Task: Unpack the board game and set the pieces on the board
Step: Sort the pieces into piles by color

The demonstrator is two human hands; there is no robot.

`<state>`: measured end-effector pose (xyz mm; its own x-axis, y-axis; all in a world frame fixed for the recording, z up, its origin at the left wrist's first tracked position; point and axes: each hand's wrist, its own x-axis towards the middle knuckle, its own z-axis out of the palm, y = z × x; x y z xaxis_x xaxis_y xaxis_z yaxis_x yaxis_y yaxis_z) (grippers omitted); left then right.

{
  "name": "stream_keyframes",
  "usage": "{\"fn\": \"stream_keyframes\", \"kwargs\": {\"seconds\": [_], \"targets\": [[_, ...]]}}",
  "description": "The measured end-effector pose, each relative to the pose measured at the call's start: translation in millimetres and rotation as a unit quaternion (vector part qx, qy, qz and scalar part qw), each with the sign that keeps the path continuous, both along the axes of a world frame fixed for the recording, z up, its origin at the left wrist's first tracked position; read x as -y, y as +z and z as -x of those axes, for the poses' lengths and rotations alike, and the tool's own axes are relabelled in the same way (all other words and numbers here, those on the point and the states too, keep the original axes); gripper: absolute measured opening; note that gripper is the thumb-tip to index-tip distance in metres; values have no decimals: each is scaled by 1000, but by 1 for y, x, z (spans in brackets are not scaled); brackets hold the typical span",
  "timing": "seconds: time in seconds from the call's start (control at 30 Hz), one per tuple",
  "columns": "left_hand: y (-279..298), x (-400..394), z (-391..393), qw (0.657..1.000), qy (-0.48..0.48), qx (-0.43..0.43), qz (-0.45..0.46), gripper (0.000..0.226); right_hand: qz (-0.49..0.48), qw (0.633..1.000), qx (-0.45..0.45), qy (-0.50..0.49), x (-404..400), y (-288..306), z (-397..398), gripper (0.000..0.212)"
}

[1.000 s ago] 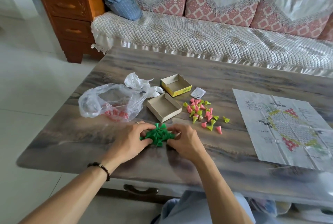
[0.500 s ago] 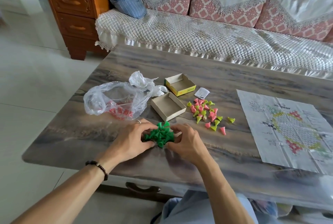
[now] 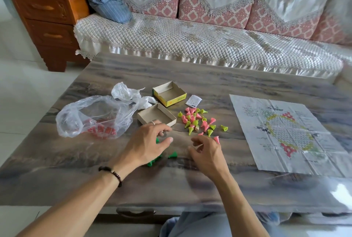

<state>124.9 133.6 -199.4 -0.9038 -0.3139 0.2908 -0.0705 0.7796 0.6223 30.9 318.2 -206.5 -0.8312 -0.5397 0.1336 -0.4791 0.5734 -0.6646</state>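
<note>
your hands have left the green pile (image 3: 172,154), now scattered. left hand (image 3: 150,143) and right hand (image 3: 206,151) hover loose, holding nothing. board (image 3: 285,133) awaits.

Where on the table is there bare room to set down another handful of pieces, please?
Free: the strip between the pink and yellow-green pieces and the paper board, and the far side of the table towards the sofa. Crowded: the plastic bag, the two box halves and the hands over the dark green pieces.
</note>
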Motion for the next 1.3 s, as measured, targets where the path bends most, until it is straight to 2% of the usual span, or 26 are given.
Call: {"fn": "stream_keyframes", "kwargs": {"seconds": [0.1,0.2,0.27,0.33,0.47,0.53,0.63,0.7,0.83,0.9,1.03,1.2,1.3], "targets": [[4,-14,24,999,-36,27,29,35,12,999,-1,-46,-11,-1,13,24],[7,-26,40,984,-125,105,72,50,18,996,10,-85,-21,-4,25,19],[5,-30,43,965,-174,161,112,41,19,995,20,-98,-24,-6,30,14],[3,-27,42,959,-187,179,117,27,22,995,21,-98,-22,-7,33,12],[-2,-13,36,966,-169,178,82,21,35,994,11,-104,-14,-9,33,5],[-1,-12,35,972,-153,162,80,22,54,988,-5,-145,-14,-10,34,3],[4,-19,44,978,-128,137,89,26,61,975,-30,-210,-21,-9,39,15],[7,-29,58,981,-123,118,97,32,8,981,-26,-191,-27,-8,45,26],[7,-52,85,981,-121,102,115,41,-31,990,-78,-111,-36,-14,60,9],[3,-60,94,978,-115,92,146,36,-42,990,-83,-108,-37,-15,65,3],[-5,-61,100,979,-93,58,174,17,-74,987,-89,-110,-36,-14,75,8],[-14,-56,94,987,-84,24,131,13,-11,991,-76,-109,-22,0,90,2],[-16,-49,92,992,-80,31,90,11,8,993,-102,-54,-5,11,98,5]]}}
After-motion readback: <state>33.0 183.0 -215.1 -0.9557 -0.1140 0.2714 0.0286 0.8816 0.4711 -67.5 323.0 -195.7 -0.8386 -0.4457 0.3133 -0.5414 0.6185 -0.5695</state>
